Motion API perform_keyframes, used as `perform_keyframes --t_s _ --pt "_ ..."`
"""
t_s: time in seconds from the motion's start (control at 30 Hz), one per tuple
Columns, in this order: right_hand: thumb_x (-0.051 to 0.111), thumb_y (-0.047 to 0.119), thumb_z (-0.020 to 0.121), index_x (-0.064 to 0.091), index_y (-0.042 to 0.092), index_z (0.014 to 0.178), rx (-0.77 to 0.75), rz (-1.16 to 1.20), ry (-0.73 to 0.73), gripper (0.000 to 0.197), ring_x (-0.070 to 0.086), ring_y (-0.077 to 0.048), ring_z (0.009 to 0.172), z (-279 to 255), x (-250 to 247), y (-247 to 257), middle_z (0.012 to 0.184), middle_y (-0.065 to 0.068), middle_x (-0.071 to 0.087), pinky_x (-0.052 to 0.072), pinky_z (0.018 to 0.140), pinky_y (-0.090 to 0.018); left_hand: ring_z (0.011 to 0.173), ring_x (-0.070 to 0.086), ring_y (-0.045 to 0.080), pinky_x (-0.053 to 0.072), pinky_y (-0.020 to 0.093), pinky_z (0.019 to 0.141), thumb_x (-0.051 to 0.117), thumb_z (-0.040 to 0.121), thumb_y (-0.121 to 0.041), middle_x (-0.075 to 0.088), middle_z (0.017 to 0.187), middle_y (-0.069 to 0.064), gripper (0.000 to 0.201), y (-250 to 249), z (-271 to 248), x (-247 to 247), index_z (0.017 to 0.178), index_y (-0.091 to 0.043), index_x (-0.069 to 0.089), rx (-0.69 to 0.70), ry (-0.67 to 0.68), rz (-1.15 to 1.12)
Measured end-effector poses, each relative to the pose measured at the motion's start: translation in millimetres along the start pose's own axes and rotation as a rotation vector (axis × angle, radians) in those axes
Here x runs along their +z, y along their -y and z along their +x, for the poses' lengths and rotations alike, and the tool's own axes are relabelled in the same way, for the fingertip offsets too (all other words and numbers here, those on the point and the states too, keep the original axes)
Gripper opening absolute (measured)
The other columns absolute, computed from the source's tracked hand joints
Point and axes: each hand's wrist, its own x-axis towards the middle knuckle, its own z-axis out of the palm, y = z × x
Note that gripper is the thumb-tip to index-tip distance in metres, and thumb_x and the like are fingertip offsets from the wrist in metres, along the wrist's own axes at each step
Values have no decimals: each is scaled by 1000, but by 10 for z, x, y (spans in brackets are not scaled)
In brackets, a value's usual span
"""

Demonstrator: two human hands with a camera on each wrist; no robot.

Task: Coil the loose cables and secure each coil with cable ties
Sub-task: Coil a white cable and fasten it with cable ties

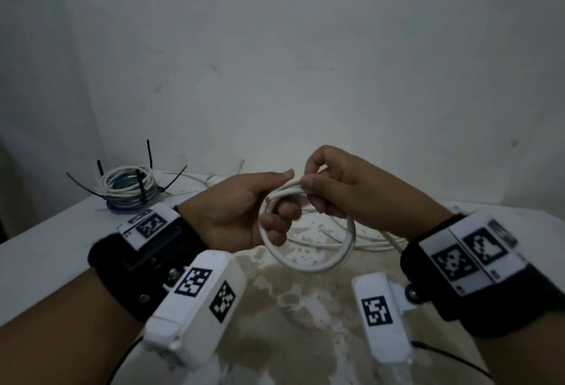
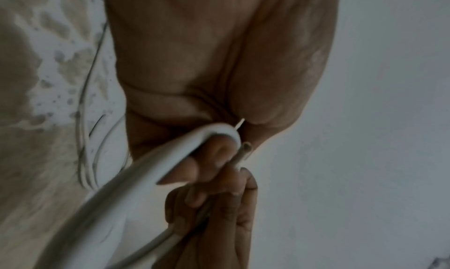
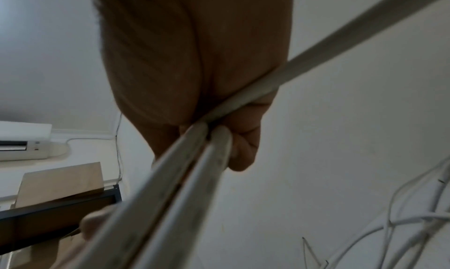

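Wrist cameras point(image 1: 195, 305) fill the bottom of the head view, and just past them both hands are on the job. Left hand point(image 1: 241, 210) has its fingers curled through a white cable point(image 1: 308, 265), thumb pressed on top where the turns meet. Right hand point(image 1: 339, 183) pinches that same crossing from the other side, fingertips point(image 1: 307, 183) bent tightly over the strands. So both are closed on the cable, holding a small loop that hangs below the knuckles, clear of the table.

My read: this cable is light but springy, with a smooth jacket, so the loop likely wants to pop open. Best hold is right at that crossing, where all the turns stack. The cut end point(image 2: 246, 148) pokes out beside the left fingers in the left wrist view.

Beyond the right fingers, the rest of the cable trails down onto the table point(image 1: 46, 250) in loose curves. Well off past the left hand sits a finished coil point(image 1: 128, 186) bound with black ties point(image 1: 142, 192), tails sticking up. Tabletop is white with brown stains beneath the hands. Behind it all, a plain wall point(image 1: 305, 48); the right wrist view catches an air conditioner point(image 3: 24, 142) and a cardboard box point(image 3: 60, 182).
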Motion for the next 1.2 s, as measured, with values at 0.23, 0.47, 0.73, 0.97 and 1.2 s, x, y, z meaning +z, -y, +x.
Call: perform_keyframes --t_s 0.23,0.47,0.73,0.97,1.2 --pt "54 19 95 50 12 82 -11 172 10 15 45 -18 52 -99 -29 -80 57 -1 59 37 47 -24 39 27 5 38 19 44 67 84 -28 44 50 -8 26 127 62 -44 91 -3 64 -48 265 -178" --pt "58 22 91 54 17 76 -5 194 -16 17 44 -16 51 -143 -45 -180 58 -3 59 34 47 -23 45 43 2 44 19 52 68 82 -25 53 61 -6 21 206 95 4 93 -7 68 9 230 -61" --pt "59 18 91 55 10 77 -11 264 -17 16 46 -12 50 -200 -57 -164 59 -2 62 36 45 -19 39 34 4 34 20 49 44 92 -38 40 50 -8 37 202 155 44 86 -7 63 -68 210 -184" --pt "46 34 97 57 23 85 38 -55 -315 19 52 -7 44 -217 -26 -481 58 4 63 43 48 -21 42 16 5 29 18 41 50 90 -25 33 47 -7 24 -18 56 -46 73 -11 60 241 12 -291" --pt "45 23 98 38 32 108 79 -298 -397 15 54 -10 57 -365 85 -818 69 1 58 37 50 -20 44 13 5 27 18 41 56 80 -27 30 47 -8 19 -277 -151 -281 72 -11 63 324 -153 -233"
